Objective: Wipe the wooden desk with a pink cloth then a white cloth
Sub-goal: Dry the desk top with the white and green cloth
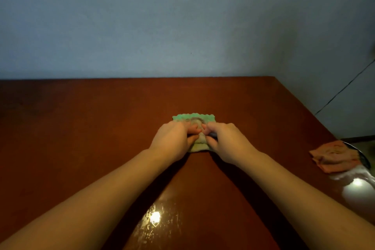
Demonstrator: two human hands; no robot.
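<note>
white cloth [193, 118], green-edged, lies mid-tabletop on wooden desk [91, 128]. left hand [172, 140] and right hand [228, 142] both pinch it with curled fingers. pink cloth [334, 157] sits at right edge. judged light, limp, unlikely to slip; best gripped through its folded layers near the middle.

I see both hands meet at the middle of the wooden counter [81, 128]. The left hand [172, 140] and right hand [227, 142] pinch a pale cloth [199, 146] with a green scalloped far edge, fingertips nearly touching. A pink cloth [334, 158] lies crumpled at the counter's right edge, well apart.
</note>
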